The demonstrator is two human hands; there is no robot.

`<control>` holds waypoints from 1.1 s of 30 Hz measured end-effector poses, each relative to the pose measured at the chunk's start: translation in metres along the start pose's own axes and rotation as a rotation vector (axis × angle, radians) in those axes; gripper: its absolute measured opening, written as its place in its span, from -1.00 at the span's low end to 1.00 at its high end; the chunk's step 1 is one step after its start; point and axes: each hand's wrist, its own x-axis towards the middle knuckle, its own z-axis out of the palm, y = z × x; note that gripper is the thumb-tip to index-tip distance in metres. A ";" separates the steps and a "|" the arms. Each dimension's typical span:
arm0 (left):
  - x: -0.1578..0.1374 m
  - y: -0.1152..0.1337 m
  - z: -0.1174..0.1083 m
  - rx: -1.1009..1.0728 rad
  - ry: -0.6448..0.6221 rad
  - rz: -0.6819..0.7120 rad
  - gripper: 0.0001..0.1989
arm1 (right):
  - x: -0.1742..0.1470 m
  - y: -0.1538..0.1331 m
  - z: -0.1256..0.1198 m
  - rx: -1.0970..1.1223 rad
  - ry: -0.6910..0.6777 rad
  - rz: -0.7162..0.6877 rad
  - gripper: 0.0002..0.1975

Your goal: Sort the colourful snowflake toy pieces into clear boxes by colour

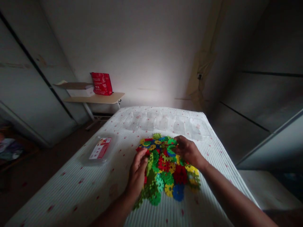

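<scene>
A heap of plastic gear-shaped building discs (pixel 165 170) in red, green, yellow and blue lies on the white cloth, with some square notched pieces among the round ones. My left hand (pixel 136 173) is at the heap's left side, fingers curved and apart, its fingertips beside red and green pieces. Over the right side reaches my right hand (pixel 188 151), fingers spread beside a green disc (pixel 171 142) and a blue-green one (pixel 170 150). Whether its fingertips touch these discs is hard to make out. Neither hand visibly lifts a piece.
Several clear plastic trays (pixel 162 121) stand in a row at the far end of the cloth-covered surface. A clear lidded box (pixel 100 148) with a red and white label lies left. Beyond, a small table (pixel 104 98) holds a white box (pixel 80 91) and red bag (pixel 102 84).
</scene>
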 end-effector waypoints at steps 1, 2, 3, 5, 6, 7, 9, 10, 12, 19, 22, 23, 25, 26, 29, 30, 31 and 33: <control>0.000 0.003 0.006 -0.016 -0.003 -0.010 -0.62 | 0.004 -0.004 0.004 0.073 -0.025 -0.002 -0.71; 0.001 0.006 0.010 -0.027 -0.007 -0.018 -0.62 | 0.008 -0.008 0.008 0.113 -0.052 -0.002 -0.67; 0.003 0.009 0.013 -0.032 -0.012 -0.020 -0.61 | 0.011 -0.011 0.010 0.124 -0.068 0.000 -0.66; 0.008 0.009 0.012 -0.015 -0.018 0.007 -0.62 | 0.012 -0.013 0.013 0.115 -0.041 0.006 -0.72; 0.011 0.008 0.010 0.013 -0.012 0.042 -0.64 | 0.011 -0.012 0.012 0.104 -0.012 0.008 -0.75; 0.014 0.005 0.006 0.056 0.002 0.088 -0.67 | 0.009 -0.010 0.009 0.090 0.021 0.009 -0.77; 0.019 -0.002 -0.004 0.176 0.047 0.190 -0.73 | 0.002 -0.002 0.001 0.053 0.084 0.015 -0.78; 0.021 -0.006 -0.008 0.245 0.074 0.234 -0.74 | -0.003 0.002 -0.004 0.029 0.103 0.024 -0.77; 0.023 -0.013 -0.015 0.372 0.123 0.287 -0.76 | -0.012 0.011 -0.013 -0.020 0.120 0.050 -0.76; 0.015 -0.009 -0.015 0.653 0.061 0.305 -0.82 | -0.039 0.004 0.003 -0.242 -0.060 0.047 -0.78; 0.011 -0.007 -0.011 0.634 0.013 0.335 -0.78 | -0.042 -0.003 0.027 -0.388 -0.124 0.053 -0.77; 0.010 -0.007 -0.009 0.604 -0.010 0.344 -0.77 | -0.041 -0.004 0.034 -0.416 -0.129 0.048 -0.71; 0.009 -0.007 -0.006 0.520 -0.055 0.355 -0.74 | -0.038 -0.003 0.044 -0.425 -0.113 0.016 -0.64; 0.008 -0.007 -0.005 0.478 -0.072 0.358 -0.71 | -0.035 -0.003 0.047 -0.406 -0.088 -0.006 -0.62; 0.005 -0.007 -0.003 0.382 -0.099 0.366 -0.66 | -0.025 -0.005 0.049 -0.313 0.019 -0.025 -0.64; 0.004 -0.006 -0.002 0.362 -0.107 0.375 -0.66 | -0.022 -0.006 0.048 -0.290 0.054 -0.025 -0.66; 0.003 -0.006 -0.002 0.348 -0.120 0.387 -0.68 | -0.019 -0.007 0.046 -0.276 0.085 -0.033 -0.69; 0.002 -0.006 -0.002 0.318 -0.145 0.410 -0.70 | -0.017 -0.009 0.043 -0.267 0.144 -0.072 -0.73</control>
